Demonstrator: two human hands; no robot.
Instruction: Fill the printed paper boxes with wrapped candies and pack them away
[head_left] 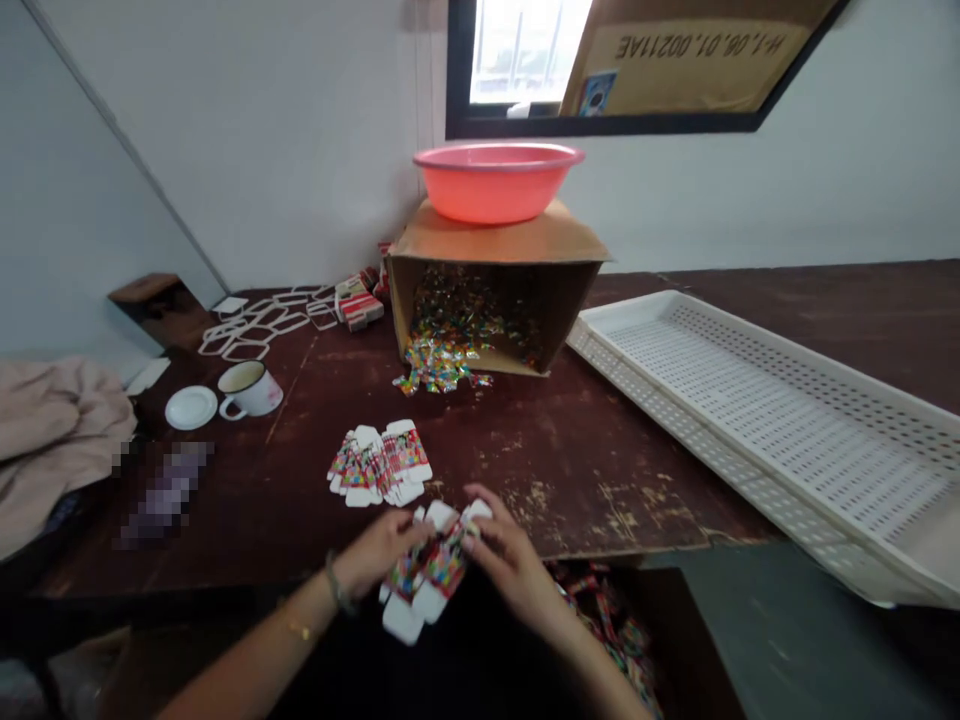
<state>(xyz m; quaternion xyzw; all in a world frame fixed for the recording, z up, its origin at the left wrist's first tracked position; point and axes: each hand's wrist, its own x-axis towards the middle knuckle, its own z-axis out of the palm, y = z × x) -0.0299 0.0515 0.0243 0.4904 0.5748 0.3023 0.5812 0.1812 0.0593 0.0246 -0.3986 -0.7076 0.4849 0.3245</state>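
Between my two hands, just off the table's front edge, are a few flat printed cartons [444, 568] with white end flaps and bright red, multicoloured faces. My left hand [390, 548] grips them from the left, thumb on top. From the right, the fingers of my right hand [504, 545] close on the upper right corner of the same cartons. Beyond my hands a fanned pile of similar flat cartons [379, 465] lies on the dark table [315, 390]. The undersides of the held cartons are hidden.
An open cardboard box [499, 235] on its side spills small shiny wrapped packets [442, 362]. A pink basin [499, 185] sits on top. At right lies a white perforated tray [787, 420]; at left, an enamel mug [251, 388] and its lid [191, 407]. Below the edge, a bin holds colourful packs [619, 630].
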